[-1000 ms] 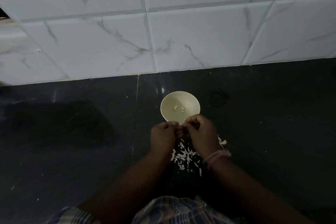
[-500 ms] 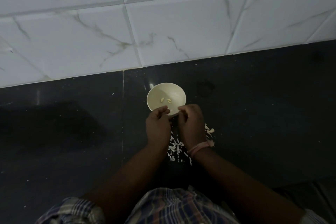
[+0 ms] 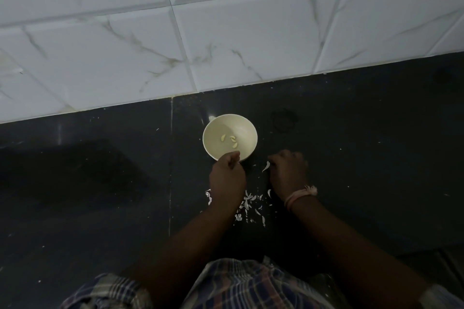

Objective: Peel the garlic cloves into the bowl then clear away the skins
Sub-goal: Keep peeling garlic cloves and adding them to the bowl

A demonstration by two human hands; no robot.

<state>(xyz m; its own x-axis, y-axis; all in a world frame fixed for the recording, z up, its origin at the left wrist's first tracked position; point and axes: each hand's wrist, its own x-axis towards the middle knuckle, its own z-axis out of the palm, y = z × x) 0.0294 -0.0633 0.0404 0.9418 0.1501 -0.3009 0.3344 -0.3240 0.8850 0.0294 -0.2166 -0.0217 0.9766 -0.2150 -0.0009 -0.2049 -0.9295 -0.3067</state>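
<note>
Your dark, glossy stone counter (image 3: pixel 100 195) meets veined white wall tiles (image 3: pixel 226 45). The round cream bowl (image 3: pixel 213 143) holds three peeled cloves (image 3: pixel 229 140). Your left hand (image 3: pixel 227 178) curls at its rim; your right hand (image 3: pixel 288 173), apart, pinches a papery skin (image 3: pixel 266 166). Flaky skins (image 3: pixel 247 202) lie between your wrists.

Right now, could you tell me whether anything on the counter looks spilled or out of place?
Yes: papery garlic skins lie scattered on the dark counter between the wrists, near the bowl, and small white flecks dot the surface further out. The peeled cloves sit inside the bowl, which stands upright. Nothing looks damaged.
</note>
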